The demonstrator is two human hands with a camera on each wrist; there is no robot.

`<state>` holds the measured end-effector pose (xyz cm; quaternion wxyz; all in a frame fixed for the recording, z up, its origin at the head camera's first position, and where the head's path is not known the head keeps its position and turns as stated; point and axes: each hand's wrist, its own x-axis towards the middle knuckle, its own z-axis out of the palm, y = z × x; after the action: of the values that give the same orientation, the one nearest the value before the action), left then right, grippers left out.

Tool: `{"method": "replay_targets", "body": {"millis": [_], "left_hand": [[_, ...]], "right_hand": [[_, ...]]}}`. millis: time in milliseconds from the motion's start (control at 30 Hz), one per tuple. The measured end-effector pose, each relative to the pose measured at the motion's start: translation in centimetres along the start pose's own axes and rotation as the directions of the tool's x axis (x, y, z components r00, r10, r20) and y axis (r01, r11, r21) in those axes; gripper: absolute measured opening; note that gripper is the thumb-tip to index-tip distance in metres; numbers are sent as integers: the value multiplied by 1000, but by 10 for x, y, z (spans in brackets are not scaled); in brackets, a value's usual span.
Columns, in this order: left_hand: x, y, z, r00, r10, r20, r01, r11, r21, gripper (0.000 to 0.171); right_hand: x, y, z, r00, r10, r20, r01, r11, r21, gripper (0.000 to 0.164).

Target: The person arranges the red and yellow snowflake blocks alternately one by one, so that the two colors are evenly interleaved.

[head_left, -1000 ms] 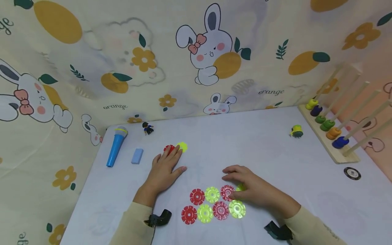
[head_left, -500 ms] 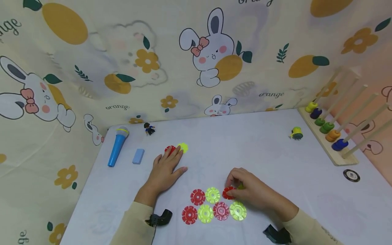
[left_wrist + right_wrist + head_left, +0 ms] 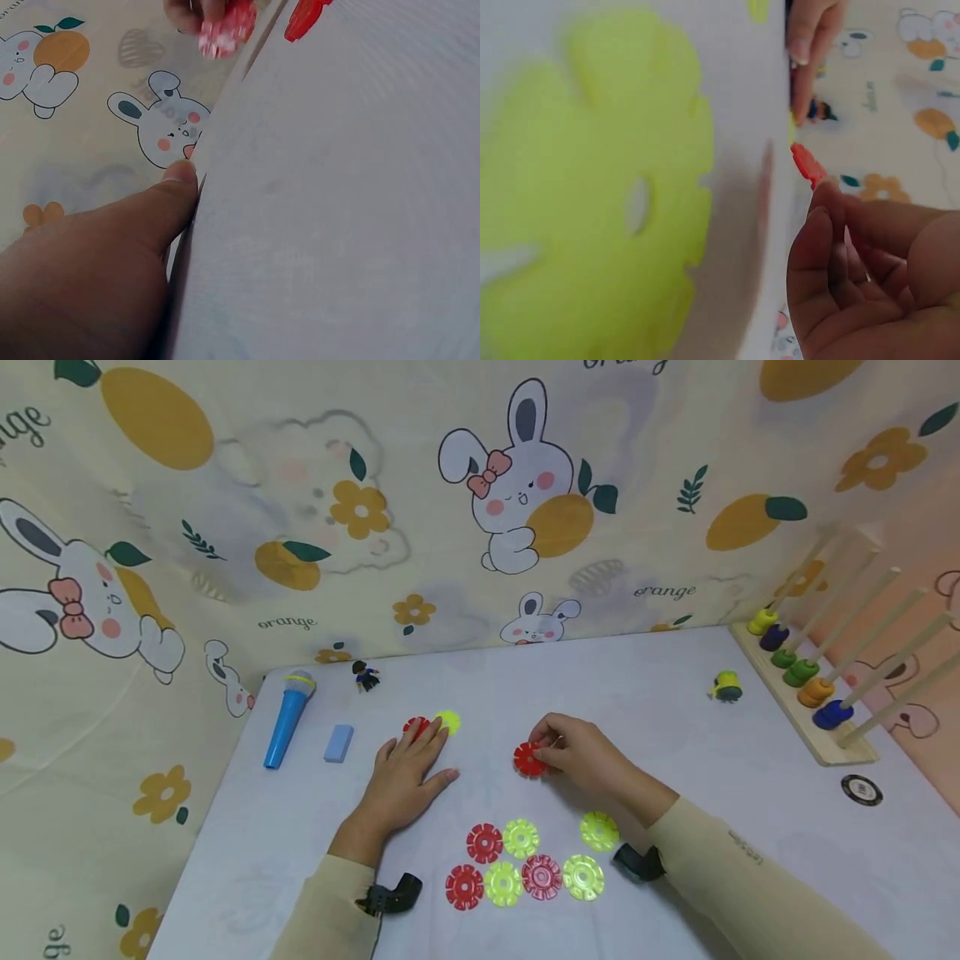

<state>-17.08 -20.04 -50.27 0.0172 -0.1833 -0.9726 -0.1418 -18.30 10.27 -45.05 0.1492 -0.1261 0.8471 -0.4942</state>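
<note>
My right hand (image 3: 588,756) pinches a red notched plastic disc (image 3: 527,761) between thumb and fingertips, raised above the table in the middle. In the right wrist view, that red disc (image 3: 807,165) appears nearly edge-on. Spread fingers of my left hand (image 3: 405,781) rest on a red disc (image 3: 414,726) and touch the edge of a yellow-green disc (image 3: 449,722); the fingers partly cover both. Nearer the person lie several more red and yellow-green discs in two rows, among them a yellow-green disc (image 3: 599,832) set apart at the right of the farther row.
A blue toy microphone (image 3: 288,722), light blue block (image 3: 339,743) and small figure (image 3: 366,676) lie at the left. To the right are a green-and-yellow toy (image 3: 726,687), a wooden peg stand (image 3: 843,745) with coloured beads and a black-and-white chip (image 3: 862,790).
My right hand has picked a red disc out of the farther row and carried it away from the person, slightly left, uncovering the yellow-green disc there. The left hand stays in place.
</note>
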Motion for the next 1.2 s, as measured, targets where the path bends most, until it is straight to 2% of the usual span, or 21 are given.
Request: {"method": "replay_targets", "body": {"millis": [167,233,300,367,400,467,533,567,600,867,1067,1200], "left_hand": [[0,-2,1,1000,10,-4,-10,1000,-1,74],[0,-2,1,1000,11,2,-11,1000,2,74],[0,-1,-1,1000,11,6,-11,1000,3,75],[-1,-1,-3,1000,6,8,-6,1000,6,75],[-1,-1,-4,1000,5,9,-5,1000,5,75],[-1,0,-6,1000,2,8,-2,1000,1,75],[-1,0,-5,1000,-2,15,2,1000,5,75],[-1,-1,-5,1000,-4,18,4,1000,4,75],[0,0,-4,1000,-5,22,5,1000,6,75],[0,0,-2,1000,-6,21,6,1000,6,76],[0,-1,-2,999,-8,31,8,1000,8,75],[1,-1,-1,999,-6,36,6,1000,11,75]], "right_hand": [[22,-3,7,999,41,-20,-43,997,-69,22],[23,-6,10,999,42,-18,-44,988,-146,29],[20,-12,12,1000,16,2,-14,961,-277,39],[14,-20,16,999,1,49,20,900,-435,52],[11,-23,17,996,-1,84,44,858,-511,58],[5,-27,21,987,9,163,100,753,-651,71],[3,-28,23,972,35,231,149,669,-728,79],[2,-28,24,966,45,255,168,642,-748,82],[3,-27,25,961,55,270,177,628,-758,83],[33,-25,31,956,11,293,223,621,-751,85],[49,-34,42,954,32,299,212,635,-743,95],[54,-41,48,951,39,307,215,628,-748,97]]}}
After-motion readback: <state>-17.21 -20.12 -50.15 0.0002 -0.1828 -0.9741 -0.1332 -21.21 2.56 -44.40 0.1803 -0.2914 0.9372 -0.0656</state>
